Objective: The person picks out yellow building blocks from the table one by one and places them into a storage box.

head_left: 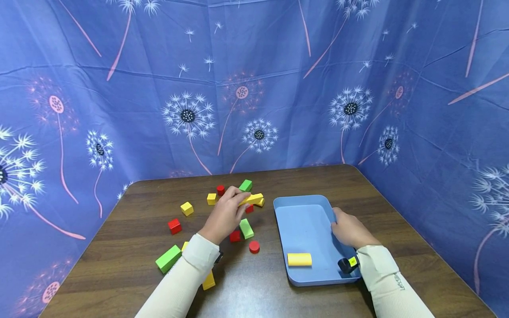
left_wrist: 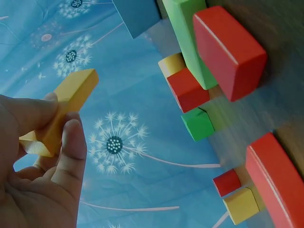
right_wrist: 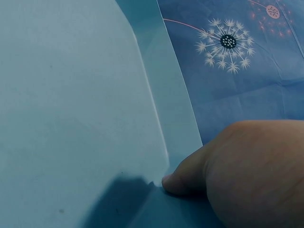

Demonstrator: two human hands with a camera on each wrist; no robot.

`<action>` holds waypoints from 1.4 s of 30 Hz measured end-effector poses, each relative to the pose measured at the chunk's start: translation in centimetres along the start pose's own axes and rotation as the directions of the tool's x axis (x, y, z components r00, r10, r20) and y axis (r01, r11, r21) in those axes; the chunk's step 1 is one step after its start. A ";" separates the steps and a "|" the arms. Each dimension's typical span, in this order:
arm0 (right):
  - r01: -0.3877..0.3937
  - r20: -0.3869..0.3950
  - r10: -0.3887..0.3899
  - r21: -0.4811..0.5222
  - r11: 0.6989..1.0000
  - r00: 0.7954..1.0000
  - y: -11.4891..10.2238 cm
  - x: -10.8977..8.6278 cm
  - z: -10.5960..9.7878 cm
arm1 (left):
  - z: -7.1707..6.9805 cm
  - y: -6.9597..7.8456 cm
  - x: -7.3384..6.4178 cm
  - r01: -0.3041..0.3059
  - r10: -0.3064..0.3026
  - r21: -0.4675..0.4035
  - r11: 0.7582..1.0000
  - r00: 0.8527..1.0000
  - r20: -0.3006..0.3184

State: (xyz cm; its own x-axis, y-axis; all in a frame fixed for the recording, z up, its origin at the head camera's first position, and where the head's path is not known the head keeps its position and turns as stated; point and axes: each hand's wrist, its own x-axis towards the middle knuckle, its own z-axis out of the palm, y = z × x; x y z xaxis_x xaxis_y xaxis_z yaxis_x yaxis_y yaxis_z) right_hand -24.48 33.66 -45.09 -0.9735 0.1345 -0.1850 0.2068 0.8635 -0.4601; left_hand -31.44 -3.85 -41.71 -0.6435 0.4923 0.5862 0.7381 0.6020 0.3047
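My left hand [head_left: 226, 214] pinches a long yellow block [head_left: 251, 199] between thumb and fingers, above the scattered blocks in the head view. The left wrist view shows this yellow block [left_wrist: 78, 92] tilted and held off the table. Just below it in the head view are another yellow piece [head_left: 261, 202] and a red block [head_left: 249, 209], both partly hidden. At the blue tray's [head_left: 306, 221] right side, my right hand [head_left: 351, 229] grips the rim. Its thumb [right_wrist: 178, 179] lies against the inside wall; the other fingers are hidden. A yellow cylinder [head_left: 299, 259] lies in the tray's near left corner.
Around my left arm lie a green block [head_left: 169, 259], a red cube [head_left: 174, 226], yellow cubes [head_left: 187, 209], a light green block [head_left: 246, 229] and a red disc [head_left: 254, 247]. A green block [head_left: 246, 185] lies farther back. Patterned blue cloth [head_left: 262, 88] hangs behind the wooden table [head_left: 127, 247].
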 end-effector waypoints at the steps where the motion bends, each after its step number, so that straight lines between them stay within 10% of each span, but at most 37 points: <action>1: 0.000 -0.001 0.000 0.000 1.000 1.000 0.0 0.0 0.0 | 0.0 0.1 0.0 -0.001 0.001 -0.001 1.000 1.000 0.007; 13: 0.015 -0.011 -0.015 -0.006 1.000 1.000 -0.2 0.0 0.0 | 0.6 1.1 -0.2 -0.068 0.067 0.010 0.998 0.996 0.054; 24: -0.001 0.001 0.001 -0.005 1.000 1.000 -0.2 0.2 0.0 | 1.4 2.1 -0.2 -0.153 0.153 0.019 0.988 0.987 -0.056; 42: 0.009 -0.006 -0.009 0.000 1.000 1.000 0.0 0.0 0.0 | 2.1 4.0 -0.2 -0.109 0.111 0.041 0.993 0.992 -0.060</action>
State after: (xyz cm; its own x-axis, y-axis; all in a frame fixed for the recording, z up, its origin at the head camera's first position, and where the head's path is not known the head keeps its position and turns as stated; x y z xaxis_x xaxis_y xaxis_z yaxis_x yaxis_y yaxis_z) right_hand -24.47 33.70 -45.10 -0.9758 0.1301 -0.1759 0.1985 0.8646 -0.4617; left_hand -28.82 -0.17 -42.18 -0.5438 0.5177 0.6605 0.7949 0.5702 0.2076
